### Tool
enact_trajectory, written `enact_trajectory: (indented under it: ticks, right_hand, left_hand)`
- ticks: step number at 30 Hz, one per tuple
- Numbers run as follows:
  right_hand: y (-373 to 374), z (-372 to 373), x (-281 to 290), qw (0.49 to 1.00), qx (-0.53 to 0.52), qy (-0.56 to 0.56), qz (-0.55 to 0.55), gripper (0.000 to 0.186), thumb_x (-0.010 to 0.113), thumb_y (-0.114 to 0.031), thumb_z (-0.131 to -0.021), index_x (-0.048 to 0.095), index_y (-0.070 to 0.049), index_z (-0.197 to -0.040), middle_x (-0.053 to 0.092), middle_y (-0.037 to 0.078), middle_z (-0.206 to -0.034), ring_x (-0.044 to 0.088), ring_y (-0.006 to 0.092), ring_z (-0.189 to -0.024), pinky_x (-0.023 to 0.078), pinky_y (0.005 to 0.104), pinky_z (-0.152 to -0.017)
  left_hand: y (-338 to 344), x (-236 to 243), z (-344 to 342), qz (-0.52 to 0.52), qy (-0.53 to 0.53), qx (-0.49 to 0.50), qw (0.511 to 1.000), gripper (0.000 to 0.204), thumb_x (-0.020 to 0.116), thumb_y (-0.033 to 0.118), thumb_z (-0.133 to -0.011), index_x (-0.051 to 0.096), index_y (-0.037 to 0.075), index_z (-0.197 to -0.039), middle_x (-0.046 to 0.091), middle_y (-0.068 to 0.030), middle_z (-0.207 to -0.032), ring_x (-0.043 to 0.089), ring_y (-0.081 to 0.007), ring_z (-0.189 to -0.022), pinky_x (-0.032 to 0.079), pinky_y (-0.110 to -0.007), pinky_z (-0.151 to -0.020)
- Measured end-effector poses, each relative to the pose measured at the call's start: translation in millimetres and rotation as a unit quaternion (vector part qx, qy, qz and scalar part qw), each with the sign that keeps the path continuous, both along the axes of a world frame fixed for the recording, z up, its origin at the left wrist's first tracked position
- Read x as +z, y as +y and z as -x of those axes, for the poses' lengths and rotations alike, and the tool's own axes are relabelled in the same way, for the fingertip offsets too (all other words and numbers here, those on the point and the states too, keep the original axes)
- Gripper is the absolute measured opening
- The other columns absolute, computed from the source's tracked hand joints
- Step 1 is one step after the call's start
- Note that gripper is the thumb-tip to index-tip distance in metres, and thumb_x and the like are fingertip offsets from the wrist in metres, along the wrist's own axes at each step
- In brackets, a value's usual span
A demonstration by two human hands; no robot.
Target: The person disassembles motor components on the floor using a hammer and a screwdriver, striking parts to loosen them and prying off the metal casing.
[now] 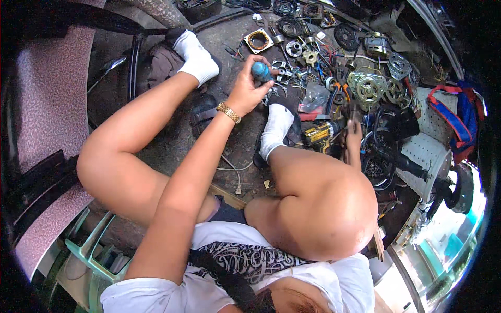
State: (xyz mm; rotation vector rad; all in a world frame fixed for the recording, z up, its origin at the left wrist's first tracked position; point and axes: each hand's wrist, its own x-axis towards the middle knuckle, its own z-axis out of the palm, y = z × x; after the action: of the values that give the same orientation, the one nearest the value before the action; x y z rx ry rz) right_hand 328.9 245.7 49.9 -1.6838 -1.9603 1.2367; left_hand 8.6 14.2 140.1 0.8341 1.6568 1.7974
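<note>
My left hand [249,89] is closed around a screwdriver with a rounded teal handle [261,72], seen nearly end-on. Its shaft is hard to make out. Just beyond the fingers lies a silver metal motor part [283,72] with several arms. Partly hidden behind my right knee, my right hand [354,136] is closed beside a dark, blurred object [353,113] that I cannot make out. Close to it on the left lies a yellow and black cordless drill [319,134]. Orange-handled pliers [342,93] lie past the right hand.
Motor parts cover the floor ahead, among them a square stator with copper windings [258,40] and a round metal guard [369,87]. White perforated containers [425,156] stand at the right, near a blue and red bag [464,117]. A cord with a plug [238,189] lies between my legs.
</note>
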Motion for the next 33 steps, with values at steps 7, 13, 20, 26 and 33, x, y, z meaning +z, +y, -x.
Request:
enact_trajectory:
  ticks: [7, 13, 20, 26, 33]
  right_hand:
    - [-32, 77, 134, 0.978, 0.030, 0.201, 0.041, 0.016, 0.046, -0.018, -0.090, 0.044, -0.006, -0.099, 0.053, 0.004, -0.075, 0.043, 0.0103, -0.049, 0.038, 0.0244, -0.045]
    - [-44, 112, 182, 0.974, 0.062, 0.214, 0.030, 0.026, 0.049, -0.024, -0.091, 0.046, -0.007, -0.111, 0.049, 0.001, -0.070, 0.044, 0.0068, -0.054, 0.035, 0.0195, -0.043]
    - [-53, 158, 211, 0.961, 0.181, 0.209, 0.022, 0.025, 0.050, -0.020, -0.089, 0.049, -0.002, -0.107, 0.059, 0.004, -0.083, 0.049, 0.0081, -0.059, 0.040, 0.0214, -0.052]
    - [-63, 195, 221, 0.925, 0.326, 0.160, -0.111, 0.030, 0.053, -0.019, -0.088, 0.052, 0.003, -0.108, 0.060, 0.006, -0.080, 0.052, 0.0120, -0.067, 0.044, 0.0280, -0.062]
    - [-89, 242, 241, 0.803, 0.535, 0.016, -0.262, 0.026, 0.054, -0.025, -0.084, 0.054, -0.008, -0.103, 0.060, 0.021, -0.075, 0.059, 0.0381, -0.073, 0.046, 0.0452, -0.062]
  left_hand:
    - [-8, -14, 1, 0.036, 0.088, 0.030, 0.995, 0.043, 0.064, -0.008, -0.071, 0.040, 0.006, -0.104, 0.053, -0.0072, -0.099, 0.060, -0.0199, -0.096, 0.046, -0.030, -0.082]
    - [-8, -9, -5, 0.015, 0.055, 0.079, 0.995, 0.042, 0.065, -0.007, -0.071, 0.041, 0.006, -0.103, 0.055, -0.0070, -0.094, 0.061, -0.0207, -0.093, 0.047, -0.032, -0.080]
    - [-9, -18, 0, 0.053, 0.107, 0.085, 0.989, 0.042, 0.066, -0.004, -0.071, 0.041, 0.006, -0.103, 0.057, -0.0071, -0.092, 0.062, -0.0195, -0.090, 0.049, -0.031, -0.076]
    - [-4, -7, 0, 0.082, 0.168, 0.103, 0.977, 0.041, 0.071, 0.006, -0.069, 0.045, 0.008, -0.101, 0.063, -0.0095, -0.082, 0.063, -0.0248, -0.079, 0.048, -0.033, -0.070]
    - [-3, -13, 0, 0.107, 0.202, 0.131, 0.965, 0.043, 0.072, 0.012, -0.069, 0.044, 0.008, -0.102, 0.064, -0.0135, -0.076, 0.063, -0.0324, -0.072, 0.048, -0.040, -0.060]
